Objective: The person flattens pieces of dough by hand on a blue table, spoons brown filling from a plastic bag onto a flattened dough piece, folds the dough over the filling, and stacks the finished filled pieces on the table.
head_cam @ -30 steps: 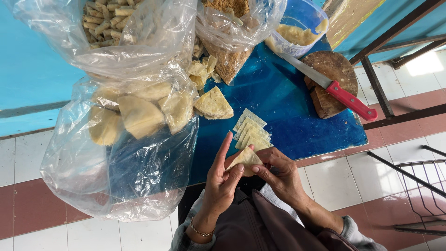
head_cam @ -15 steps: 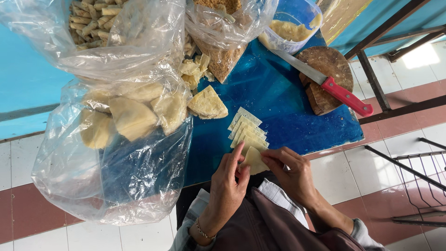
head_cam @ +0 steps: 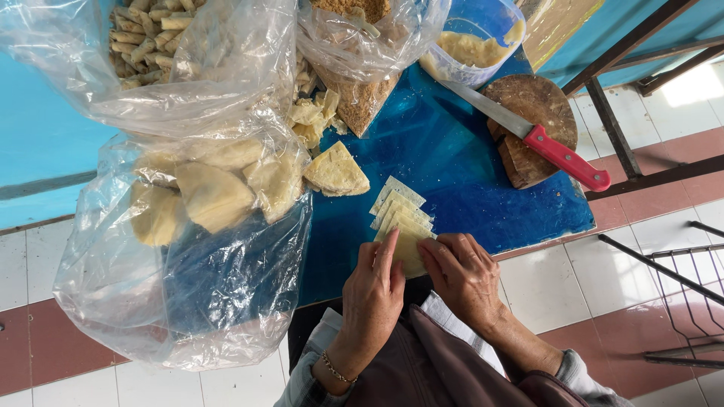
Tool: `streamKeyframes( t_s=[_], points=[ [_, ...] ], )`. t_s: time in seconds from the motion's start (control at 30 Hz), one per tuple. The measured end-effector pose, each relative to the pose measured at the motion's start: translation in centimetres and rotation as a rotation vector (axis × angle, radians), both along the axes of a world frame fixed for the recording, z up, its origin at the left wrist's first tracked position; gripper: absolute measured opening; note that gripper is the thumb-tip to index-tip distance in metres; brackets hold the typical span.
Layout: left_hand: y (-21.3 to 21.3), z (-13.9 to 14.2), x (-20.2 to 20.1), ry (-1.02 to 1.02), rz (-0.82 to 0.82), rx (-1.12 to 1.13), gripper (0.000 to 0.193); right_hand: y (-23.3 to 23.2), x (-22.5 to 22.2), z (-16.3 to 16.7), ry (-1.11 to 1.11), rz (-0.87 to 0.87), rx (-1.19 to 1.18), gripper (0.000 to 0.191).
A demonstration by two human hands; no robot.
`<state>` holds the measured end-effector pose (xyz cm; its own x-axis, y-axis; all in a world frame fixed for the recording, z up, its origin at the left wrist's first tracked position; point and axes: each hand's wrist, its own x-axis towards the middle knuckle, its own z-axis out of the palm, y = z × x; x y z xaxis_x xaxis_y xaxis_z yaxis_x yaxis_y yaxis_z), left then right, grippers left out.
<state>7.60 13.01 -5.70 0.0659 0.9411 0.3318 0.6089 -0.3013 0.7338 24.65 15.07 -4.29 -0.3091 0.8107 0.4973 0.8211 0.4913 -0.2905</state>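
both hands (head_cam: 418, 283) pinch pale wrapper sheet (head_cam: 408, 251); clear bag (head_cam: 188, 249) left.

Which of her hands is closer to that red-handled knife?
The right hand. It is at the table's near edge, below and left of the red-handled knife in the picture; the left hand is farther left, beside it.

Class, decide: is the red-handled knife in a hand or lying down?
Lying down. The red-handled knife rests across the round wooden board; both hands are at the pale sheet.
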Motion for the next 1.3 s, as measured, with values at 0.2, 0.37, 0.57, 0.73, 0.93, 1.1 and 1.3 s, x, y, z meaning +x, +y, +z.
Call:
streamKeyframes(
  t_s=[0.2, 0.37, 0.57, 0.73, 0.93, 1.1, 1.3],
  points=[
    [0.1, -0.5, -0.4, 0.183, 0.016, 0.124, 0.036, -0.1, -0.5, 0.4, -0.030, -0.030, -0.002, 0.017],
    [0.4, -0.4, -1.2, 0.212, -0.016, 0.149, 0.036, 3.2, 1.6, 3.7, -0.004, 0.035, 0.133, 0.027],
    [0.7, 0.3, -1.9, 0.090, -0.054, 0.119, 0.033, 19.0, 8.6, 10.5, -0.409, 0.000, 0.204, 0.067],
    [0.9, 0.8, -2.2, 0.041, -0.065, 0.073, 0.029, 28.2, 7.2, 9.1, -0.608, 0.075, 0.029, 0.080],
    [1.4, 0.0, -2.8, 0.024, -0.105, 0.062, 0.033, 33.3, 6.2, 4.5, -0.696, -0.010, -0.255, 0.069],
    [1.4, -1.0, -3.0, 0.021, -0.119, 0.056, 0.035, 34.7, 6.1, 3.2, -0.683, -0.015, -0.269, 0.060],
    [1.5, -0.9, -3.1, 0.023, -0.126, 0.063, 0.037, 31.6, 5.4, 5.7, -0.548, -0.030, -0.152, 0.070]
  ],
)
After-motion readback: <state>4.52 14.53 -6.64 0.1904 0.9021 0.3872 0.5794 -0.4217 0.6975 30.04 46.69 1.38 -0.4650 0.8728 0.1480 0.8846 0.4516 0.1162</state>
